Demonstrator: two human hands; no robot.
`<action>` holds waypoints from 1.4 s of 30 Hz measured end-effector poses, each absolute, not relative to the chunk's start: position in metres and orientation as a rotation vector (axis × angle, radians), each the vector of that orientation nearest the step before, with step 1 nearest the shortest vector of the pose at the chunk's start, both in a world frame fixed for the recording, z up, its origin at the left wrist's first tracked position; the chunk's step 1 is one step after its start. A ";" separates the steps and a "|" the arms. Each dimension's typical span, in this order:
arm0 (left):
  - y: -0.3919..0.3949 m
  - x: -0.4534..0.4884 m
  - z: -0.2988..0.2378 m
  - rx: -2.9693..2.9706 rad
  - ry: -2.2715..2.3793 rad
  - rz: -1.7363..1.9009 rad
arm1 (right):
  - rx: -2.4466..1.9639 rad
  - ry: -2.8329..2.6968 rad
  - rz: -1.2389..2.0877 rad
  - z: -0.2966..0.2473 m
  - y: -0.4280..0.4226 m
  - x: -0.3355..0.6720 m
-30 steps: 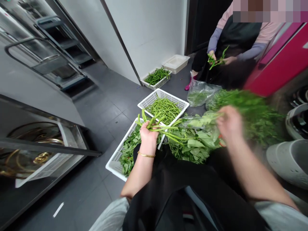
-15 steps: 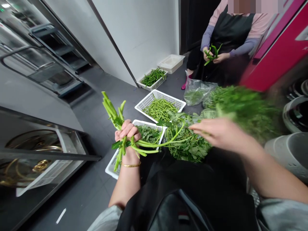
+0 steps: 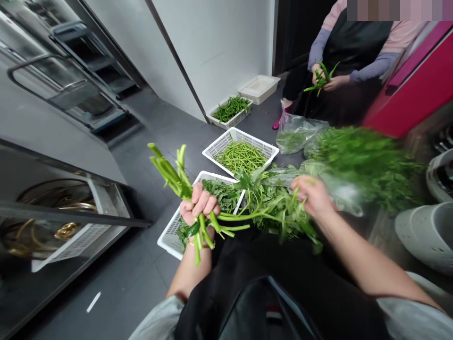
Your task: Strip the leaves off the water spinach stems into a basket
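My left hand is closed around a bunch of leafy green stems, whose thick cut ends stick up and out past my fist. The stems run right from that fist to my right hand, whose fingers pinch into a leafy part of the same bunch. Beneath them, a white plastic basket holds loose leaves. Another white basket just beyond it holds short green stem pieces. A large heap of leafy greens, blurred by motion, lies to the right, with a clear plastic bag under my right hand.
At the top right, a seated person in a pink top and dark apron handles green stems. A small basket of greens, a white tray, and a bagged bundle sit on the dark floor. A steel rack stands left.
My left hand has risen and now holds the stems more upright. My right hand has come back rightward and closed its fingers on the leafy stems.
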State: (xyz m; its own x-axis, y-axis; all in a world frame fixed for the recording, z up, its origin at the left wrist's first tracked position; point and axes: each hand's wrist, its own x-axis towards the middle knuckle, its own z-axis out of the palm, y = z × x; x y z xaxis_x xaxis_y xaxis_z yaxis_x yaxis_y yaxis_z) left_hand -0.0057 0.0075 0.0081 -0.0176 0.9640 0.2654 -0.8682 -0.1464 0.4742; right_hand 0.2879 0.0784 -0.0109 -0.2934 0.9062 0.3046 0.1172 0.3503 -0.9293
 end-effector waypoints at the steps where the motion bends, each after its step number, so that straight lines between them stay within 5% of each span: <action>1: 0.006 -0.006 0.009 0.622 0.209 1.621 | -1.007 -1.528 0.979 -0.008 0.080 0.297; 5: 0.009 -0.008 0.013 0.730 0.249 1.608 | -1.044 -1.914 0.705 0.021 0.072 0.301; 12: 0.011 0.006 0.016 0.707 0.325 1.622 | -0.388 -2.831 0.327 0.018 0.046 0.223; 17: 0.005 0.011 0.008 0.721 0.381 1.520 | -0.493 -2.151 0.864 0.006 0.053 0.243; 21: 0.007 0.006 0.003 0.696 0.359 1.540 | -0.883 -1.605 0.799 0.015 0.065 0.278; 31: 0.006 0.020 0.008 0.613 0.215 1.444 | -0.414 -3.076 0.300 0.033 0.037 0.192; 34: 0.001 0.023 0.007 0.562 0.307 1.490 | -0.366 -2.900 0.552 0.023 0.041 0.185; 37: 0.001 0.022 0.007 0.542 0.327 1.539 | -0.598 -2.150 0.963 0.019 0.056 0.207; 42: 0.004 -0.007 0.006 0.508 0.345 1.794 | -0.939 -1.280 0.986 0.038 0.088 0.315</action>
State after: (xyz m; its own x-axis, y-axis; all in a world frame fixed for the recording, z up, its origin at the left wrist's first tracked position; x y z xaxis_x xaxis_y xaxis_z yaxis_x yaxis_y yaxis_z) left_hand -0.0068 0.0038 0.0055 -0.2250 0.9608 0.1619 -0.8323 -0.2759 0.4808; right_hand 0.3151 0.0884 0.0384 0.0329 0.9494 0.3122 -0.0593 0.3137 -0.9477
